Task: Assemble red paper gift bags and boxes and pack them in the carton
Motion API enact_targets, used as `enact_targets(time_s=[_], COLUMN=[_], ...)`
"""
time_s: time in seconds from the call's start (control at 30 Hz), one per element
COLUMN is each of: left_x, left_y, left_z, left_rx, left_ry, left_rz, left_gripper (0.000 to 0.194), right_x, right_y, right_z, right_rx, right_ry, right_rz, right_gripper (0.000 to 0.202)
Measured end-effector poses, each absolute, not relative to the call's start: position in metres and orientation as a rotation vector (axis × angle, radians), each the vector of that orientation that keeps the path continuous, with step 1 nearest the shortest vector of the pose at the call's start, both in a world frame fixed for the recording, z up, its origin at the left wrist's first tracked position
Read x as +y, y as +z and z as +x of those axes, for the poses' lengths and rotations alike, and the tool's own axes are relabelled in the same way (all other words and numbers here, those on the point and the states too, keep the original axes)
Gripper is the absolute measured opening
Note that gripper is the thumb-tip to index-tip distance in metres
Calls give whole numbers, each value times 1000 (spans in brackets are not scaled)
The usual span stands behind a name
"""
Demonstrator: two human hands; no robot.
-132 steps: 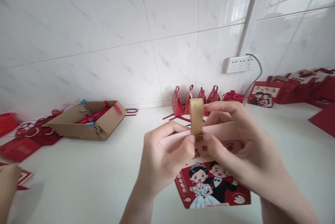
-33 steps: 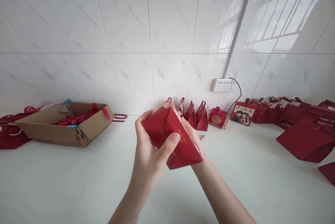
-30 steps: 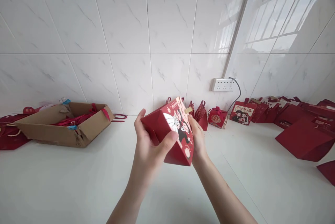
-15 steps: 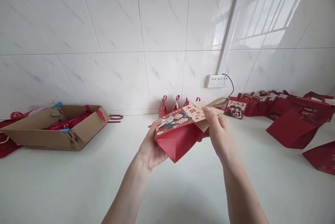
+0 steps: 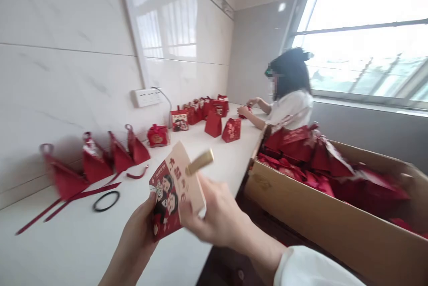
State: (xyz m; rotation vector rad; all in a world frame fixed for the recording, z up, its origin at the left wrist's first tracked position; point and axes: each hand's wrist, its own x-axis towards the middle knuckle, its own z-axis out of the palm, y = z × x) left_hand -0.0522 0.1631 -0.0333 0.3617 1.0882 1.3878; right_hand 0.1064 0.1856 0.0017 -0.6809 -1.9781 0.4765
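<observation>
Now you're carrying the bag [image 5: 170,196] toward the carton [image 5: 327,219], left hand [image 5: 138,228] and right hand [image 5: 214,214] both clamped on it, needing a clear drop spot.

Gift bag [image 5: 170,196]: red characters on its cream top panel, too blurred to read; small bags [image 5: 230,129] on the counter [image 5: 67,241]: gold marks, illegible; no other text legible.

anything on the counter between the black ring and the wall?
Yes. In the head view, red ribbons and a row of red pointed boxes lie between the black ring and the wall.
</observation>
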Motion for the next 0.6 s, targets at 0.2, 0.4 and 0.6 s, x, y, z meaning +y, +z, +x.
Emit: enact_targets(time_s=[0.2,0.4,0.6], left_x=[177,203,208], left_y=[-75,-127,-144], left_z=[1,38,27], left_rx=[970,1271,1557], left_ry=[1280,1144,1159], left_rz=[678,1248,1563], left_gripper=[46,40,27], right_x=[157,163,201], right_y=[-43,-12,28], right_z=[198,316,451], right_rx=[-2220,-1825,-1056], right_ry=[127,-264,-602], right_rz=[-652,-1252,-1918], right_gripper=[11,12,28])
